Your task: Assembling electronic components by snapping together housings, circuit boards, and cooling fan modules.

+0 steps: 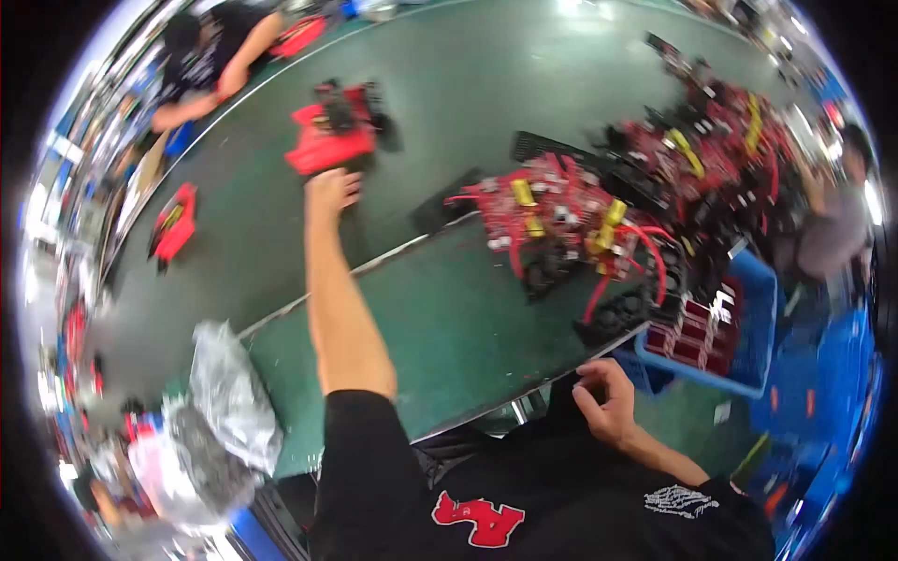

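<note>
Green table point(449, 332): your left hand point(330, 192) at the red-and-black assembly point(339, 148), finger closure unclear; your right hand point(612, 409) empty, fingers loosely parted. Assembly probably light, stiff; grasp its red edge.

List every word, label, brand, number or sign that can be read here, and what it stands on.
Black shirt, front: large red character edged in white, clear but not copied out here.
Same shirt, other side of the chest: white script, too small and blurred to read.
Co-worker's dark shirt: pale marks, too blurred to read.
Red part by the left hand: no writing can be made out.
</note>
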`<state>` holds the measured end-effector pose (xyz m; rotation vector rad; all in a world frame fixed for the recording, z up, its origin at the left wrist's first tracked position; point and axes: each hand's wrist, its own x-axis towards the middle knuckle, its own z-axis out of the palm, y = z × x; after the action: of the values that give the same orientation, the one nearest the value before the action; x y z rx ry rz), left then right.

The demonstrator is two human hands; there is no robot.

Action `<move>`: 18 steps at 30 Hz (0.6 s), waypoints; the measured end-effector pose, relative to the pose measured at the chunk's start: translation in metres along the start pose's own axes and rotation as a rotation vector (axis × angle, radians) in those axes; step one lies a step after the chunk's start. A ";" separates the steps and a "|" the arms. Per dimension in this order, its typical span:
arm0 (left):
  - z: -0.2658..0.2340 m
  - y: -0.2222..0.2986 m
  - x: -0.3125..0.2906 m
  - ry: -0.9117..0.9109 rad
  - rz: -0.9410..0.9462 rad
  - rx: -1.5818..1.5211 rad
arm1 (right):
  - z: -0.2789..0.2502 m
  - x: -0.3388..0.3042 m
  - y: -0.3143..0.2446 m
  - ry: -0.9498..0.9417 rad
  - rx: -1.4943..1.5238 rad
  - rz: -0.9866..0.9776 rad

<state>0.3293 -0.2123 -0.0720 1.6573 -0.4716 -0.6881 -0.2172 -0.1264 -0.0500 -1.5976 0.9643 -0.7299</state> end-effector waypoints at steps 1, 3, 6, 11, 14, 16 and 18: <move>-0.004 0.004 0.013 -0.037 -0.034 0.080 | -0.006 0.000 0.001 0.011 -0.106 -0.126; -0.027 -0.002 0.013 -0.196 0.142 -0.015 | -0.023 0.005 0.007 0.115 -0.295 -0.167; -0.010 0.007 -0.037 -0.028 0.241 0.474 | -0.071 -0.007 0.040 0.281 -0.359 -0.063; -0.003 0.002 -0.208 0.211 0.456 0.947 | -0.184 0.008 0.120 0.571 -0.515 0.130; -0.002 -0.031 -0.283 0.214 0.475 0.948 | -0.269 0.029 0.184 0.516 -0.807 0.172; -0.003 -0.028 -0.337 0.256 0.462 1.066 | -0.298 0.078 0.226 0.456 -0.875 0.187; 0.017 -0.005 -0.386 0.250 0.315 1.242 | -0.324 0.120 0.260 0.457 -0.983 0.177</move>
<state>0.0320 0.0260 -0.0094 2.6693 -1.0694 0.1529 -0.4900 -0.4084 -0.2307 -2.1609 1.9777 -0.5164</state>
